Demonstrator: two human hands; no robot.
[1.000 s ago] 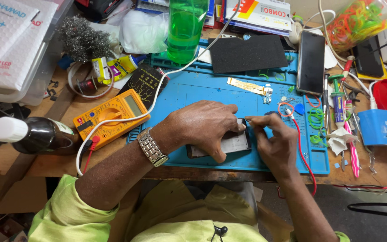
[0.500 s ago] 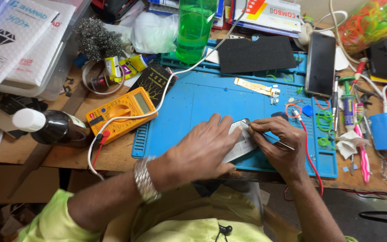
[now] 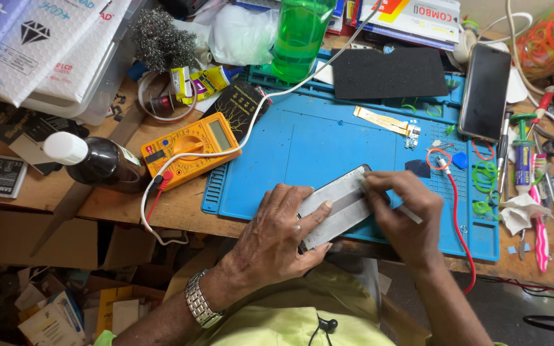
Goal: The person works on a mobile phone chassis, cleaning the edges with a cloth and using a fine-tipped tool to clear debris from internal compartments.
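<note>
Nearest to us, our left hand [image 3: 277, 237], a steel watch [image 3: 199, 301] on its wrist, lies flat on the grey rectangular phone panel [image 3: 335, 208], fingers spread and pressing rather than closed round it, pinning it at the near edge of the blue silicone work mat [image 3: 328, 141]. Our right hand [image 3: 405, 214] is closed on a thin metal tool [image 3: 410, 214], pinched in the fingers with its tip at the panel's upper right edge. We judge that the work on this panel is in mid-course: it lies face-down and in one piece, and we cannot tell whether anything has yet come free along that edge. Against the frames a moment ago, the panel now lies more slanted and shows more of its length, and the view has shifted right. Left of the mat sit a yellow multimeter [image 3: 190, 147] with red and white leads and a dark brown bottle with a white cap [image 3: 97, 160]. Further off on the mat are a beige flex strip [image 3: 379, 118] and a black foam pad [image 3: 389, 72]; beyond stand a green plastic bottle [image 3: 299, 32] and, to the right, a black smartphone [image 3: 485, 90].
</note>
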